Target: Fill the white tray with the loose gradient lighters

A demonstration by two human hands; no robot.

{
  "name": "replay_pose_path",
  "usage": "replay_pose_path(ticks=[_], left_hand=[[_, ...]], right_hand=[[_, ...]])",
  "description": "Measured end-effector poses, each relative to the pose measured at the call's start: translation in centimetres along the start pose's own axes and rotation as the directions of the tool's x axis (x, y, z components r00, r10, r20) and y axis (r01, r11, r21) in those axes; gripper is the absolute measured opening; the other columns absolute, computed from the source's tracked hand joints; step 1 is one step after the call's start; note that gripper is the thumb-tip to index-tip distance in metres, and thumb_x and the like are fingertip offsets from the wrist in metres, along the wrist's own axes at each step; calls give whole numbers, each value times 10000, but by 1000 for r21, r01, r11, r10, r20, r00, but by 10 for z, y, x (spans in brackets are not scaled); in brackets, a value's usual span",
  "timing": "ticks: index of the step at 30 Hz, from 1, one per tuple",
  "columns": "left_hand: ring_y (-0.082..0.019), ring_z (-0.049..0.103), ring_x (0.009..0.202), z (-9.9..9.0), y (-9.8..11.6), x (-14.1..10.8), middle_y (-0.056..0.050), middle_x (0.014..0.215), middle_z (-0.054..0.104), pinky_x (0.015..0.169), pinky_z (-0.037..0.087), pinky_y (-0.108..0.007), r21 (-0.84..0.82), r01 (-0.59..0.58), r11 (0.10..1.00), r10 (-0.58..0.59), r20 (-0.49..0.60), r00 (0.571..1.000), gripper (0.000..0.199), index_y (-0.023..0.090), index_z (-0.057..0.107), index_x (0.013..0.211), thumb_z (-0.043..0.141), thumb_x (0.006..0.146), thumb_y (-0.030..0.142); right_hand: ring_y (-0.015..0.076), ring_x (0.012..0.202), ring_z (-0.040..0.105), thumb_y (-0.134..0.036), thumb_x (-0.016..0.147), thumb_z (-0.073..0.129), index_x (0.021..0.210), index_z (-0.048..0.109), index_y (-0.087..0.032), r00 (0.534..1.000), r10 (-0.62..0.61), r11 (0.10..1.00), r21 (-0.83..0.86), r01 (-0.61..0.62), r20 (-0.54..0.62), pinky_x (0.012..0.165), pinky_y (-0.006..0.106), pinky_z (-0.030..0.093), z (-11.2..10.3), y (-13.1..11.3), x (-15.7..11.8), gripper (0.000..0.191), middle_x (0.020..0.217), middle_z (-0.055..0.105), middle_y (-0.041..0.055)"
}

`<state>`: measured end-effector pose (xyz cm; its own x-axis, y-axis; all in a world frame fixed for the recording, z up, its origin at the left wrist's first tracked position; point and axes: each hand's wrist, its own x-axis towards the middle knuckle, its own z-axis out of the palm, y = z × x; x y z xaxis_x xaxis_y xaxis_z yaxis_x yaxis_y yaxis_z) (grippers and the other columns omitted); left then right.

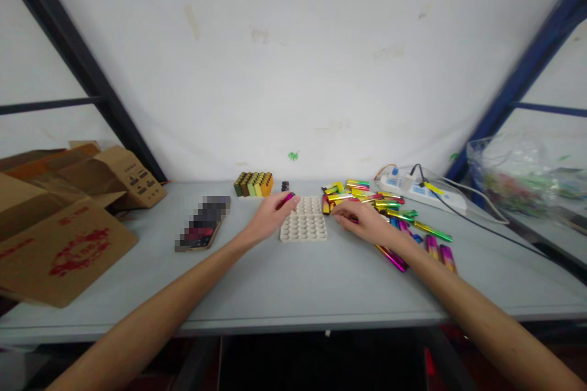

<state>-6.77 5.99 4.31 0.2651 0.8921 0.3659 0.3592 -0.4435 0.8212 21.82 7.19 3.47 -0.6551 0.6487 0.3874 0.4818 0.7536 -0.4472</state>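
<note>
A white tray (303, 229) with rows of round holes lies on the table between my hands. My left hand (270, 217) is at the tray's left edge, closed around a small shiny purple tube (288, 198) whose end shows above the fingers. To the right of the tray, my right hand (360, 220) has curled fingers at the near left side of a loose pile of shiny coloured tubes (383, 203). Something dark shows under those fingers, but I cannot make out what it is. A magenta tube (392, 258) lies below the right wrist.
Behind my left hand stands a block of upright yellow and green tubes (253, 184). A phone (204, 224) lies to its left, near open cardboard boxes (87, 244). At the back right are a power strip (424, 191) with cables and a clear plastic bag (513, 177).
</note>
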Motion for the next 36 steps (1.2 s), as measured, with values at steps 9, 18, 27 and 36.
replay_pose_path(ticks=[9, 18, 27, 36], left_hand=[[-129, 551, 567, -19, -8, 8, -16, 730, 652, 504, 445, -239, -111, -52, 992, 29, -198, 980, 423, 170, 659, 937, 583, 957, 585], [-183, 592, 792, -28, -18, 15, -45, 807, 638, 710, 498, -300, 156, -213, 964, 256, -355, 899, 336, 187, 701, 726, 721, 872, 489], [-104, 516, 423, -22, -12, 6, 22, 601, 623, 404, 386, -225, -52, -24, 998, 9, -266, 964, 431, 183, 646, 781, 840, 735, 566], [-128, 520, 333, -12, -11, -1, 92, 371, 489, 457, 373, -246, 271, 57, 961, 39, -335, 941, 544, 225, 444, 641, 812, 753, 610]], right_hand=[[202, 833, 675, -217, 998, 526, 1073, 677, -176, 998, -48, 997, -64, 46, -34, 760, 319, 522, -1, 2, -1, 174, 1016, 731, 97], [204, 838, 677, -197, 998, 533, 1083, 678, -167, 999, -53, 994, -94, 52, -9, 764, 316, 517, -2, 1, -1, 171, 992, 725, 92], [217, 892, 675, -188, 997, 519, 1073, 685, -173, 997, -71, 991, -112, 71, 5, 832, 345, 521, -4, 1, -1, 183, 1003, 729, 96], [224, 879, 677, -209, 1004, 521, 1068, 693, -178, 997, -72, 989, -129, 74, 20, 812, 345, 520, -4, 0, 0, 186, 986, 738, 96]])
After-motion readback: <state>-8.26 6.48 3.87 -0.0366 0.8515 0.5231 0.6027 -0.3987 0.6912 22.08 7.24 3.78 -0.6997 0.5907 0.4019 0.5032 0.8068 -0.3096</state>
